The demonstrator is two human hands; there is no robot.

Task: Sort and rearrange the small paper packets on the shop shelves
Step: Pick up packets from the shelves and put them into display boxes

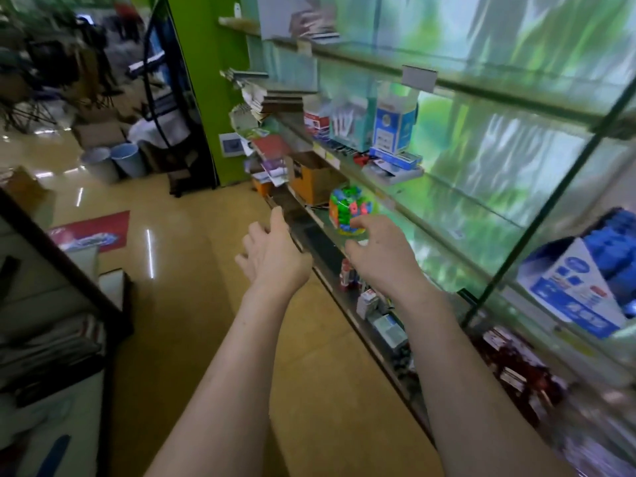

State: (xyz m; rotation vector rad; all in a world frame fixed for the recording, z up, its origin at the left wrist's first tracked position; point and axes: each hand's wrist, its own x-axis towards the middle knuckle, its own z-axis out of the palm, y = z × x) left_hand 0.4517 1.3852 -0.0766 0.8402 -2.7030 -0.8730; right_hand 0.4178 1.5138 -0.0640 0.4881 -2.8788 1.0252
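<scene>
While our left hand [272, 256] and right hand [378, 253] reach open and empty toward the shelves [447, 215], we judge the next move must locate the paper packets [272, 168] stacked further along.

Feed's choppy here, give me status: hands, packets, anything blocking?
Left hand open, empty. Right hand empty, fingers curled, by multicoloured toy. Paper packets untouched at far shelf end. Nothing blocking.

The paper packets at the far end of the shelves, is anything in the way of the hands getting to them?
Partly. The colourful toy jar sits on the shelf just past the right hand, between it and the paper packets. The left hand has open air ahead along the shelf edge.
</scene>
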